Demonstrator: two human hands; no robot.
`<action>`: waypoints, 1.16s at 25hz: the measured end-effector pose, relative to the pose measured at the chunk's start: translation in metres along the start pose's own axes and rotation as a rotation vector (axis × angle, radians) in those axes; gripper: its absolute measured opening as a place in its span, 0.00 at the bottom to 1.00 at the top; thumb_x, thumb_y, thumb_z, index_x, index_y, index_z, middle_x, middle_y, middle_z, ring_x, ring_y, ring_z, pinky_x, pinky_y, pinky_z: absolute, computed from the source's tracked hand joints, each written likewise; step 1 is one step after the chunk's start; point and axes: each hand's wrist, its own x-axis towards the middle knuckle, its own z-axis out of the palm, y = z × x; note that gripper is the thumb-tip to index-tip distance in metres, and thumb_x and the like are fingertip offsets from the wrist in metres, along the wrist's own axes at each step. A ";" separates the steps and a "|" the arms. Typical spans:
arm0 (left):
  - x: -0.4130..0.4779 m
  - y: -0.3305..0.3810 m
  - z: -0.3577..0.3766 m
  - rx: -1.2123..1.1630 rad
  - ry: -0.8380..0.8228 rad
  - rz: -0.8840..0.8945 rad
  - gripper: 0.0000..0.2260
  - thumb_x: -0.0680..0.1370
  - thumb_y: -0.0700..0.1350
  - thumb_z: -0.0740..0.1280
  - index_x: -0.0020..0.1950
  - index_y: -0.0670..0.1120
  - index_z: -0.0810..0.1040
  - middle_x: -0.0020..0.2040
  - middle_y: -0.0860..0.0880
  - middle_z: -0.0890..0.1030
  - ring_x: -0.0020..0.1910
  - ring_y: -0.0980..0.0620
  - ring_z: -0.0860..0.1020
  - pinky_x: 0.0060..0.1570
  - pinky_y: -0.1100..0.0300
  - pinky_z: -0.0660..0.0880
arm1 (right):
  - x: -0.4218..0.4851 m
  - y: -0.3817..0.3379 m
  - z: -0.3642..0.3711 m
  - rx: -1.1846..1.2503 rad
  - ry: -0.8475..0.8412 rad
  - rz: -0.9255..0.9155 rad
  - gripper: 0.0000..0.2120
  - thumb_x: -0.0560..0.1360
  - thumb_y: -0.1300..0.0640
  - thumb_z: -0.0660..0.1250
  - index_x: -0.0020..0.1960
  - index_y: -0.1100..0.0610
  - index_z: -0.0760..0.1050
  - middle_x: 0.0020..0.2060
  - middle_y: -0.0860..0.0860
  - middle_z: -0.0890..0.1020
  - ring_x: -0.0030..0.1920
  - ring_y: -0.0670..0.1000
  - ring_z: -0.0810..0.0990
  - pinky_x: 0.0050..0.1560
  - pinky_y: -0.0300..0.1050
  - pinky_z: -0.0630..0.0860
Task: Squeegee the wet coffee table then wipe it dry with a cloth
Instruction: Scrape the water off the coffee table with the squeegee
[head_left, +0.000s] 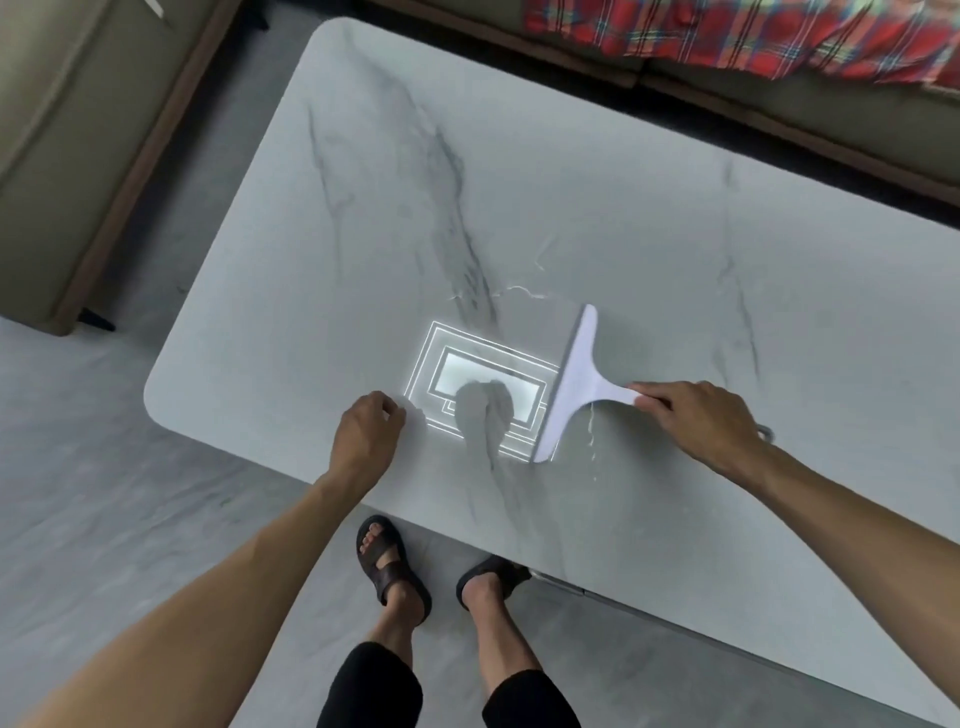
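Squeegee (566, 384) is sitting just right of the middle of the frame. It's white and T-shaped, with the blade down on the marble surface (519, 182) and running diagonally from upper right to lower left. The blade's lower tip ends not far from the near edge. Our right grip (696, 421) is pinching the end of the handle, fingers curled round it. A thin water trickle (590, 431) runs just right of the blade, under the handle, and a few fine wet lines sit above the blade's top end.

Left of the blade there's a bright light reflection (483, 379). Just past that our left grip (366, 431) rests on the surface close to the near edge, fingers clenched under, nothing visible in it.

Loads of bare surface towards the upper left, right out to the rounded corners. On the right it runs out of frame. A sofa (52, 156) stands off the left end, and a plaid blanket (727, 26) lies beyond the far edge at the top right. Our sandals (389, 561) are on the floor (104, 467), toes partly under the near edge.
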 end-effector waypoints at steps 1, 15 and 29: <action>0.001 0.008 0.003 0.013 -0.011 0.015 0.09 0.80 0.46 0.61 0.49 0.42 0.76 0.47 0.47 0.77 0.44 0.49 0.73 0.43 0.57 0.68 | -0.010 0.016 -0.006 -0.023 0.004 0.034 0.12 0.79 0.43 0.57 0.59 0.33 0.75 0.45 0.46 0.85 0.46 0.56 0.81 0.38 0.47 0.72; 0.029 -0.085 -0.080 -0.087 0.202 -0.298 0.11 0.76 0.40 0.61 0.58 0.43 0.71 0.55 0.44 0.76 0.48 0.47 0.72 0.46 0.54 0.68 | 0.029 -0.287 0.052 -0.080 -0.397 -0.723 0.16 0.79 0.40 0.55 0.64 0.36 0.72 0.57 0.51 0.82 0.57 0.56 0.79 0.50 0.48 0.70; 0.112 0.041 -0.051 -0.017 -0.086 0.050 0.16 0.74 0.39 0.65 0.61 0.42 0.68 0.59 0.43 0.75 0.53 0.43 0.74 0.49 0.57 0.68 | 0.103 -0.064 -0.052 -0.035 -0.061 0.003 0.13 0.79 0.41 0.56 0.61 0.31 0.72 0.50 0.46 0.85 0.51 0.55 0.81 0.46 0.49 0.75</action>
